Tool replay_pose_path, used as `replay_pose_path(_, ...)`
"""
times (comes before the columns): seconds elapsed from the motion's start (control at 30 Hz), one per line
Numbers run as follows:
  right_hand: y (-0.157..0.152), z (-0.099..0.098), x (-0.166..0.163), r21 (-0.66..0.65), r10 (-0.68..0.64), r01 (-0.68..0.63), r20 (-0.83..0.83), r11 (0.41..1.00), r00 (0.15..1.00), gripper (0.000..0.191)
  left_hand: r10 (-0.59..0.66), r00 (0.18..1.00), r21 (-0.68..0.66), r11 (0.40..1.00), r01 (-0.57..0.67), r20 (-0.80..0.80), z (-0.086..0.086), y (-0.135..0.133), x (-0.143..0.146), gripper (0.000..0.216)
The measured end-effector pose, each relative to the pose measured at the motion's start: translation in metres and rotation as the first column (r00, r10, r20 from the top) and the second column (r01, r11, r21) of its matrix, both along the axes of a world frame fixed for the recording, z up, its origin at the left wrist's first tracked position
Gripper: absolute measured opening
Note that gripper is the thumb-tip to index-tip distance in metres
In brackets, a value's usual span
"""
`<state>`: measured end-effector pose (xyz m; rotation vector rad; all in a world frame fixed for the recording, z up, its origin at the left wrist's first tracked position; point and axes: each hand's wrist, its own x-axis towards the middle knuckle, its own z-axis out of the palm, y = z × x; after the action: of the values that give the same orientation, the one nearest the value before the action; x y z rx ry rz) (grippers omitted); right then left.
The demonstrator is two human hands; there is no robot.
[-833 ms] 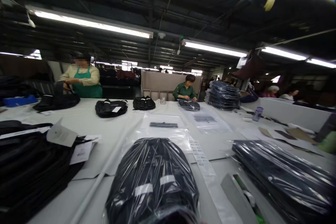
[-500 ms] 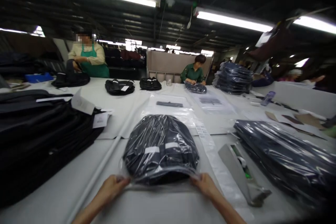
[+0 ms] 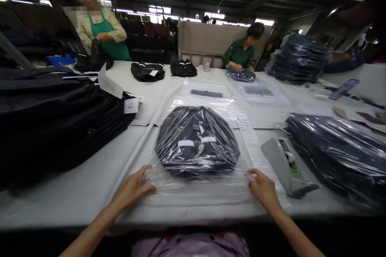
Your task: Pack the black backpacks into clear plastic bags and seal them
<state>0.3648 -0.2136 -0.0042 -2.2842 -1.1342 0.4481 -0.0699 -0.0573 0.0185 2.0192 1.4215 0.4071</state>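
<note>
A black backpack (image 3: 197, 140) lies on the white table (image 3: 75, 184) inside a clear plastic bag (image 3: 196, 190), straps up. My left hand (image 3: 134, 186) rests on the bag's near left corner, thumb and fingers pinching the film. My right hand (image 3: 263, 186) grips the near right corner, fingers curled on the plastic. The bag's open end lies flat toward me, between both hands.
A stack of unbagged black backpacks (image 3: 51, 116) fills the left. Bagged backpacks (image 3: 337, 152) pile at the right, beside a grey tape dispenser (image 3: 285, 166). Empty plastic bags (image 3: 206, 94) lie beyond. Two people work at the far edge, one in a green apron (image 3: 104, 34).
The view tipped down from the room to the table. Both my hands came into view at the bag's near corners and drew the open end flat toward me.
</note>
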Motion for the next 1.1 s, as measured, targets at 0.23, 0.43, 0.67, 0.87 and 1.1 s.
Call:
replay_pose_path(0.23, -0.036, -0.009, 0.003, 0.107, -0.138, 0.125, 0.121, 0.986, 0.983, 0.047, 0.310, 0.951, 0.407, 0.871, -0.275, -0.022, -0.018, -0.042, -0.025, 0.038)
replay_pose_path(0.43, -0.059, -0.027, 0.005, 0.102, -0.117, 0.106, 0.106, 0.989, 0.987, 0.044, 0.268, 0.963, 0.614, 0.759, -0.218, 0.010, -0.033, -0.071, -0.041, 0.041)
replay_pose_path(0.67, -0.081, -0.027, 0.004, 0.143, -0.096, 0.092, 0.016, 0.985, 0.995, 0.054, 0.205, 0.979, 0.707, 0.689, -0.157, 0.017, -0.051, -0.080, -0.062, 0.033)
replay_pose_path(0.87, -0.095, -0.030, 0.005, 0.220, -0.017, 0.006, 0.049, 0.975, 0.999, 0.048, 0.057, 0.989, 0.744, 0.665, 0.064, -0.136, -0.069, -0.085, -0.079, 0.025)
replay_pose_path(1.1, -0.101, -0.048, 0.011, 0.192, 0.024, -0.006, -0.093, 0.981, 0.995, 0.052, -0.015, 0.986, 0.750, 0.647, 0.138, -0.169, -0.065, -0.087, -0.078, 0.035)
